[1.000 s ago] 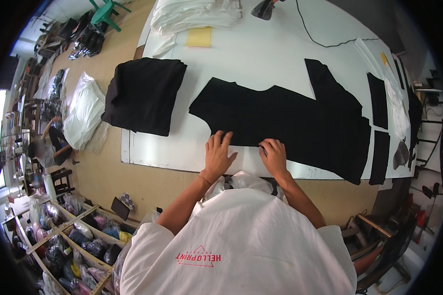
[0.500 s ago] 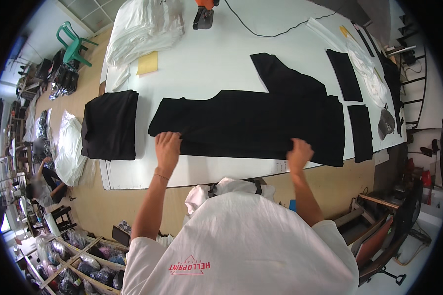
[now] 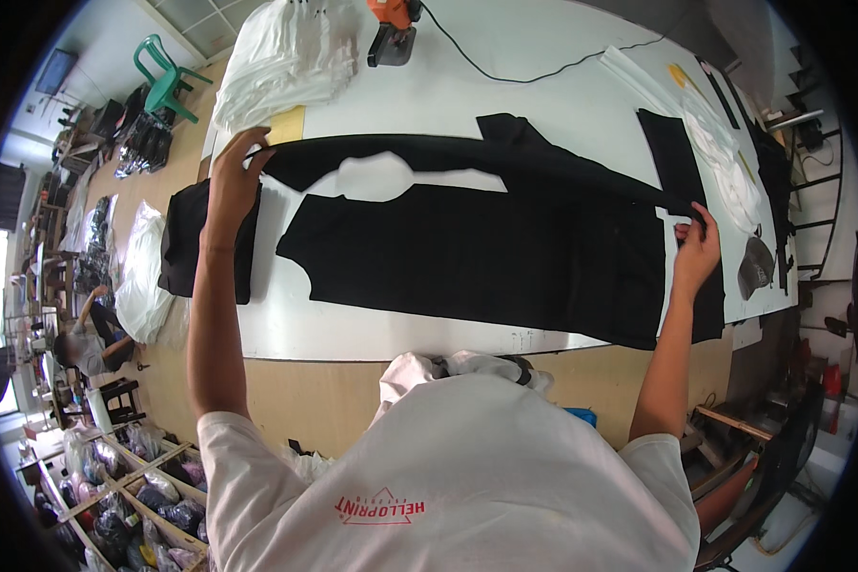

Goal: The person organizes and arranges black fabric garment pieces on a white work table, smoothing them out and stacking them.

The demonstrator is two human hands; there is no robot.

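In an apparent lifting step, a black fabric panel [image 3: 448, 157] is held stretched over the bench [image 3: 353, 334] beyond a flat black piece [image 3: 477, 248], its ends pinched between closely drawn fingers of the left hand [image 3: 231, 186] and right hand [image 3: 699, 255], with even tension seemingly required next.

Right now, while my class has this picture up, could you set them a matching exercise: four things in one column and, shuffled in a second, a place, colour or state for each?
Column A
1. Left hand
2. Chair
3. Right hand
4. Cloth stack

Column B
a. green, at the picture's upper left
b. gripping the right end of the stretched black cloth
c. white, on the far side of the table
d. gripping the left end of that cloth

Right pairs: 1-d; 2-a; 3-b; 4-c
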